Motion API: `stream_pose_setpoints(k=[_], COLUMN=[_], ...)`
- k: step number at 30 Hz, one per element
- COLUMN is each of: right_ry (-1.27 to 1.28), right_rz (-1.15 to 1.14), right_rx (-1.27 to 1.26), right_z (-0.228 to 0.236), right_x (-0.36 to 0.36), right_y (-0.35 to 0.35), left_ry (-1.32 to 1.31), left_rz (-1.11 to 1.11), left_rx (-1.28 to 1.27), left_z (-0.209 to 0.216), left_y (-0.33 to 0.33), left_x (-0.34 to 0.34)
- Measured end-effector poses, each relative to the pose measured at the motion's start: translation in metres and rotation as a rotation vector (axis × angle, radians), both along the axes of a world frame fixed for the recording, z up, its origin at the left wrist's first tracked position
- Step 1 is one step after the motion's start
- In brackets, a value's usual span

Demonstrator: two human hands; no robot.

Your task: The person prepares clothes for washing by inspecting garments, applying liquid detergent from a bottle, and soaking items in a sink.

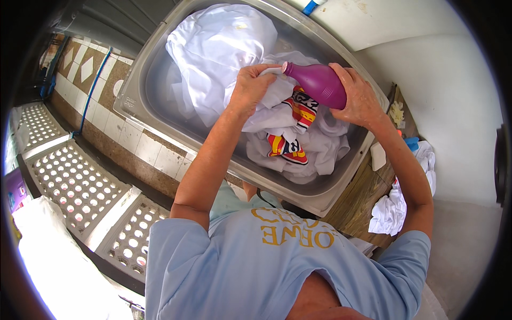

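A purple plastic bottle (320, 85) is tipped on its side, its mouth pointing left, over a metal basin. My right hand (356, 96) is wrapped round the bottle's base. The bottle's mouth is at a fold of white cloth (273, 88), which my left hand (252, 88) pinches between thumb and fingers. Below my hands lie white garments with red, yellow and black printed patches (304, 109). A large white cloth (221, 42) bulges up at the far left of the basin (154, 120), in water.
Grey perforated plastic panels (74, 178) stand at the left beside a tiled floor (125, 130). On the wooden surface (357, 200) at the right lie a white cloth (389, 210) and a pale bar (378, 156). A white wall-like surface (448, 101) rises behind them.
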State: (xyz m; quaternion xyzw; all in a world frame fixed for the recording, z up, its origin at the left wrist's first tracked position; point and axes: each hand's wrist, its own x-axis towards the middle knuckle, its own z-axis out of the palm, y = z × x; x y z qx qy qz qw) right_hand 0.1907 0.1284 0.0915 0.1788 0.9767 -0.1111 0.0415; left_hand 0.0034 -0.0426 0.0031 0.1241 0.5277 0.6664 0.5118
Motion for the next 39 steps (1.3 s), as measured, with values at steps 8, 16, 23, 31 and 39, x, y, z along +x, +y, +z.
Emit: stream_pose_setpoints(k=[8, 16, 23, 31, 39], right_ry=[-0.082, -0.109, -0.146, 0.001, 0.243], right_rz=[-0.002, 0.005, -0.037, -0.055, -0.148], right_rx=[0.038, 0.082, 0.048, -0.064, -0.245], right_z=[0.007, 0.008, 0.015, -0.002, -0.007], right_x=[-0.005, -0.003, -0.002, 0.012, 0.027], right_y=[0.001, 0.003, -0.001, 0.001, -0.01], left_ry=[-0.073, -0.091, -0.053, -0.114, -0.304], left_rz=[0.044, 0.017, -0.034, -0.07, -0.1], left_rx=[0.001, -0.018, -0.023, 0.0, 0.095], left_z=[0.0, 0.0, -0.002, 0.002, 0.014], left_y=[0.004, 0.005, 0.005, 0.005, 0.003], left_x=[0.002, 0.002, 0.001, 0.0, -0.001])
